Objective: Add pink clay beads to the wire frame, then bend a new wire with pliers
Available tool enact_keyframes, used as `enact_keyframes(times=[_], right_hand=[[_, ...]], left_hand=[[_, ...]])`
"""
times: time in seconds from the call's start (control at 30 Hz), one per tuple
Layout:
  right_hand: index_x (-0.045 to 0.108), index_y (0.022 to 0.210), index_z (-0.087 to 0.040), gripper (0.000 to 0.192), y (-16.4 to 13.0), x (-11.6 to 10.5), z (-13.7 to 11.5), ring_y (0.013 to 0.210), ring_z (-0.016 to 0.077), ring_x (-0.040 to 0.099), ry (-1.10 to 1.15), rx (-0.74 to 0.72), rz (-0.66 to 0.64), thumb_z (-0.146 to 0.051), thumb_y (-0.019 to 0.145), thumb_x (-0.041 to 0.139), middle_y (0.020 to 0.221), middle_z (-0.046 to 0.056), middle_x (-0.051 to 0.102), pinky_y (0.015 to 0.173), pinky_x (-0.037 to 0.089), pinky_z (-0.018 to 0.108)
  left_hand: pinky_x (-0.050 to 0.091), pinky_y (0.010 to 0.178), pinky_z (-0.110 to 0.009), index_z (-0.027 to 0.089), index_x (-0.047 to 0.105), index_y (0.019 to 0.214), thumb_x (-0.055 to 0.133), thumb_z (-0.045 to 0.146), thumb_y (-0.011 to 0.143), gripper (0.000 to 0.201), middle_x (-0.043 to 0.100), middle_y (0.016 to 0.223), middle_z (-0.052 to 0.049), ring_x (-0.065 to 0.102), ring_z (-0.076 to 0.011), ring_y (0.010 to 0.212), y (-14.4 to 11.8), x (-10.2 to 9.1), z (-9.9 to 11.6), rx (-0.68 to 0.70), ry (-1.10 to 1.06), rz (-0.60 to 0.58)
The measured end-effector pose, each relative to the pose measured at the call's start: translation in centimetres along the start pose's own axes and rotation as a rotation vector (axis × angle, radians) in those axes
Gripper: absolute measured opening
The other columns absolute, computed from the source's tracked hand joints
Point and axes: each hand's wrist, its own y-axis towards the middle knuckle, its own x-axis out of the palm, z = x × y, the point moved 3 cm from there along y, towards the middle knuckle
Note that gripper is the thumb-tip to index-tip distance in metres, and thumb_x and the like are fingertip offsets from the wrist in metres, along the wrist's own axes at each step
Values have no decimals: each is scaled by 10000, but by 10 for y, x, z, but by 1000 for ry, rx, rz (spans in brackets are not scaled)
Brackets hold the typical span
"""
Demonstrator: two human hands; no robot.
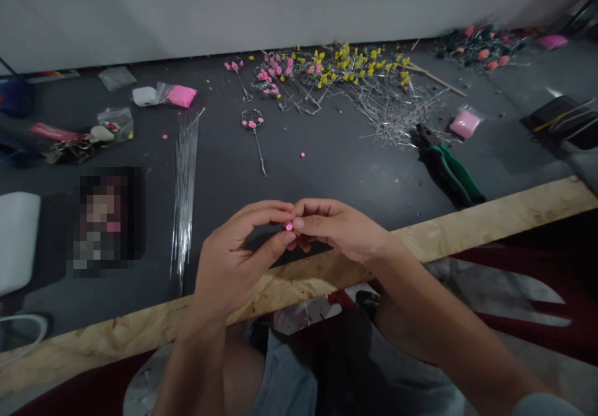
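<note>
Close to the table's front edge, my left hand (236,257) and my right hand (343,226) meet at the fingertips. Between them is a small piece of pink clay (289,226), pinched by the fingers of both. Beyond my hands, a tiny pink clay ball (303,154) lies on the dark table. A twisted wire piece with a looped head and pink clay blobs (253,124) rests to its left. Left of my hands lies a bundle of straight metal wires (185,185).
Green-handled pliers (451,170) lie at right, near a pink packet (466,122). Tangled wire pieces with yellow tips (346,67) are heaped at the back. Another pink packet (182,96), keys (70,148) and a blurred-out dark object (107,220) sit at left.
</note>
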Motion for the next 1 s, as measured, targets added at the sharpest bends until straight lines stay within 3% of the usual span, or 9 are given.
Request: enact_keyframes(times=[0.13, 0.37, 0.7, 0.8, 0.93, 1.0], right_hand=[[603, 784, -171, 98, 0, 0, -1, 653, 61, 549, -5, 5, 11, -259, 826, 594, 718, -31, 578, 577, 383, 187], [608, 823, -174, 93, 1, 1, 0, 670, 63, 562, -4, 5, 0, -261, 838, 580, 728, -27, 597, 587, 393, 189], [590, 809, -181, 145, 4, 0, -2, 681, 85, 562, -42, 2, 28, -324, 828, 574, 723, -21, 583, 594, 398, 211], [599, 837, -177, 172, 12, -9, -3, 688, 94, 540, -218, -34, 118, -344, 822, 558, 737, -12, 584, 616, 401, 226], [617, 898, -167, 206, 30, -26, -4, 730, 109, 538, -633, -137, 332, -338, 819, 533, 809, 3, 615, 684, 405, 249], [623, 955, -165, 233, 40, -30, -5, 806, 126, 556, -813, -167, 353, -326, 826, 515, 901, 26, 641, 748, 411, 267]], left_hand=[[479, 899, -269, 311, 647, 1037, 642, 189, 781, 283, 624, 1115, 13, 579, -144, 1044, 1, 0, 2, 24, 107, -11], [502, 847, -256, 310, 670, 985, 642, 186, 780, 241, 642, 1095, 26, 613, -132, 967, 1, -1, 6, 55, 199, 30], [494, 870, -279, 280, 680, 939, 646, 168, 768, 207, 663, 1035, 9, 613, -142, 971, 1, 1, 2, 49, 137, 104], [494, 890, -321, 258, 684, 899, 664, 186, 751, 166, 676, 1006, -5, 624, -161, 959, 2, -4, -4, -2, 77, 159], [516, 848, -332, 234, 691, 880, 678, 240, 735, 145, 688, 982, -21, 645, -167, 882, 4, -18, -17, -94, 67, 266], [522, 825, -326, 235, 694, 894, 676, 274, 732, 168, 694, 972, -21, 649, -166, 857, 5, -26, -24, -136, 95, 309]])
